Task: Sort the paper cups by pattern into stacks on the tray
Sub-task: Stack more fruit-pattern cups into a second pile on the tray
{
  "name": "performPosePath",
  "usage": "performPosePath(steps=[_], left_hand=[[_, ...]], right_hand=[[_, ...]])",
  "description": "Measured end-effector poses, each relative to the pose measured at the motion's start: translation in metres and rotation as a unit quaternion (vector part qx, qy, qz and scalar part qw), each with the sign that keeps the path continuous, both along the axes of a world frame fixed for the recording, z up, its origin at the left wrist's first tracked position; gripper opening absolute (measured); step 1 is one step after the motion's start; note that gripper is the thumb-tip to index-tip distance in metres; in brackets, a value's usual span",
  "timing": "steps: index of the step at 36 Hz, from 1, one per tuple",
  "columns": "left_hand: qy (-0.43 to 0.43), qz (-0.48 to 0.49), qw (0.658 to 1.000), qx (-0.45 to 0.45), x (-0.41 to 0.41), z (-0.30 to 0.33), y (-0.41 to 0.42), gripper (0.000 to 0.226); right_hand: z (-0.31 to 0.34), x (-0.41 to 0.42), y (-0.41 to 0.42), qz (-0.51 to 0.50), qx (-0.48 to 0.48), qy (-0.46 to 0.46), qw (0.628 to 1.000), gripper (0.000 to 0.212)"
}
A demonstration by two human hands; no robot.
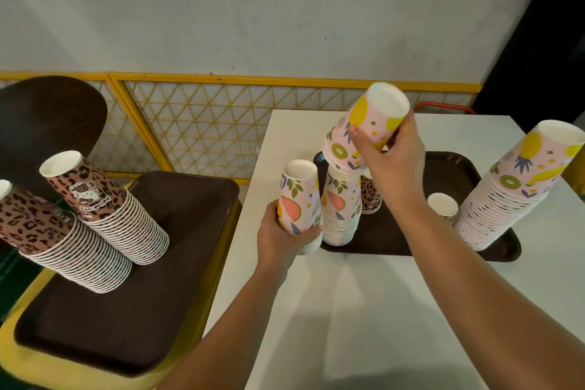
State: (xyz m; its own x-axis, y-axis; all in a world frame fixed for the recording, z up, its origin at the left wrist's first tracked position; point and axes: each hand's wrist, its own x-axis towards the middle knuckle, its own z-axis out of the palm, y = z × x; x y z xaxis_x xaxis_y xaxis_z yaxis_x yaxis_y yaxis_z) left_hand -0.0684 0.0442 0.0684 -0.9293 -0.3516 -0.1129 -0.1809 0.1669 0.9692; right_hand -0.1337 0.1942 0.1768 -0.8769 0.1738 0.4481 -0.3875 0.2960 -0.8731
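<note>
My left hand grips a short stack of upside-down pink fruit-pattern cups at the left edge of the dark brown tray on the white table. My right hand holds a few fruit-pattern cups, tilted, just above a fruit-pattern stack standing on the tray. Behind that stack a leopard-print cup is partly hidden by my right wrist. A tall leaning fruit-pattern stack stands at the tray's right end, with a small white cup bottom beside it.
On the left a second brown tray rests on a yellow stand and carries two tall leaning stacks of leopard-print cups. A dark round tabletop and a yellow lattice fence lie behind. The white table spreads toward me.
</note>
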Motion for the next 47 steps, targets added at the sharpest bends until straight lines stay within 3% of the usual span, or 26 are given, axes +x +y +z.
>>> performPosePath(steps=[8,13,16,21,29,33,39,47], left_hand=[[0.011,-0.008,1.0,0.013,0.0,0.008,0.002,0.067],[0.026,-0.005,1.0,0.015,-0.002,0.013,0.002,0.07],[0.041,0.0,0.999,0.023,-0.003,0.015,0.001,0.071],[0.07,-0.008,0.997,0.026,-0.003,0.026,0.004,0.064],[0.082,-0.035,0.996,-0.017,-0.004,0.03,0.008,0.073],[0.077,-0.052,0.995,-0.039,-0.003,0.028,0.006,0.082],[0.049,-0.044,0.998,-0.024,-0.002,0.017,0.003,0.073],[0.031,-0.03,0.999,-0.033,-0.004,0.015,0.005,0.068]], right_hand=[[-0.041,-0.004,-0.003,0.024,0.095,-0.062,0.993,0.064],[-0.032,0.009,-0.011,-0.002,0.095,0.019,0.995,0.077],[-0.021,0.021,-0.02,0.051,0.094,0.041,0.993,0.072],[-0.024,0.031,-0.036,0.15,0.145,-0.025,0.978,0.077],[-0.032,0.027,-0.044,0.125,0.177,-0.088,0.972,0.069],[-0.03,0.026,-0.043,0.116,0.177,-0.09,0.973,0.066],[-0.019,0.025,-0.038,0.11,0.176,-0.084,0.975,0.062],[0.019,0.021,-0.026,0.082,0.095,-0.017,0.992,0.054]])
